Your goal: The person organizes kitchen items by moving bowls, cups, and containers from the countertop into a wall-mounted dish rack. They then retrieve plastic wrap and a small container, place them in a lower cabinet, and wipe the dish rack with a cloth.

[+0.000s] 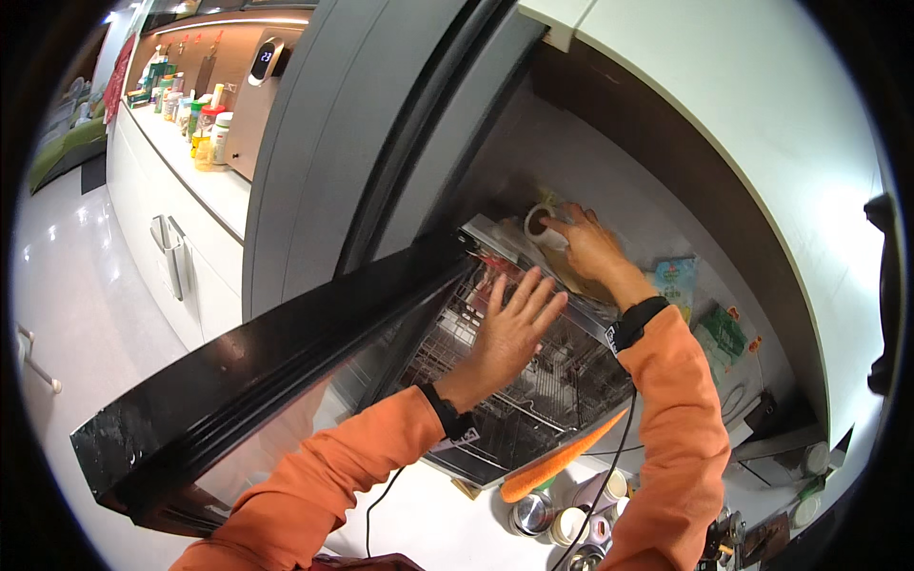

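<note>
My right hand (593, 246) reaches to the top of a metal appliance with wire racks, its fingers on a whitish roll (537, 223) with a hollow core. Beside the roll lies clear plastic wrapping. My left hand (505, 334) is spread, palm down, in front of the wire racks (571, 371) inside the appliance; nothing is in it. A long orange cloth-like strip (553, 467) lies along the appliance's lower edge. Both wrists wear black bands with thin cables.
An open black-edged door (271, 357) juts out at left. Metal bowls (532, 514) and jars (569, 527) stand on the white surface below. Packets (675, 282) are at the back right under a white cabinet (685, 78). Bottles (220, 135) line a counter at upper left.
</note>
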Tool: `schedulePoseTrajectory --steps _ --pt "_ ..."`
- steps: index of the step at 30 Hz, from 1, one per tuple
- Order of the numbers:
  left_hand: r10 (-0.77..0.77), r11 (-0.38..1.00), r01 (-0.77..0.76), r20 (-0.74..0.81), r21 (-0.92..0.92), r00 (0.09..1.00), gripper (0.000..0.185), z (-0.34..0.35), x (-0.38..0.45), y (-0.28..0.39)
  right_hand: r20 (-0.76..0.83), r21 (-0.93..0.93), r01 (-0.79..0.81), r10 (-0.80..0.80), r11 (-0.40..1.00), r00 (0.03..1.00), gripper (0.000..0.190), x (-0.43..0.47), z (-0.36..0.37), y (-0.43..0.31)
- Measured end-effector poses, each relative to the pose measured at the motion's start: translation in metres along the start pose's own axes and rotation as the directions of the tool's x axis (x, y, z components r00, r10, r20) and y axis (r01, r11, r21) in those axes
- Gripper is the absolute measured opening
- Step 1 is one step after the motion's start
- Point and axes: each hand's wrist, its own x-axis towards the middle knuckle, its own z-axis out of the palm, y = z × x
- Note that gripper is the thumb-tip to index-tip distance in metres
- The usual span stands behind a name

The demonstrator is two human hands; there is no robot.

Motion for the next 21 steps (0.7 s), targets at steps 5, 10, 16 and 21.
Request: schedulePoseTrajectory --steps 5,10,16,21 --pt "-0.001 1.000 0.001 -0.005 0.028 1.000 0.078 0.002 -0.001 0.000 0.059 -0.160 0.025 -0.016 0.987 0.998 0.049 0.024 0.025 0.003" --pt "-0.013 1.000 0.013 -0.001 0.015 1.000 0.078 0.004 -0.001 0.002 0.091 -0.299 0.026 0.001 0.954 0.996 0.033 0.025 0.024 0.010" --pt "-0.039 0.999 0.039 -0.048 0.007 0.998 0.091 0.011 0.001 0.008 -0.263 -0.007 -0.240 0.229 0.971 0.937 0.032 -0.033 0.000 0.080" --pt "-0.014 0.996 0.018 -0.044 0.091 0.999 0.088 0.010 0.002 0.011 -0.402 0.248 -0.484 0.544 0.839 0.736 0.044 -0.084 -0.015 0.122"
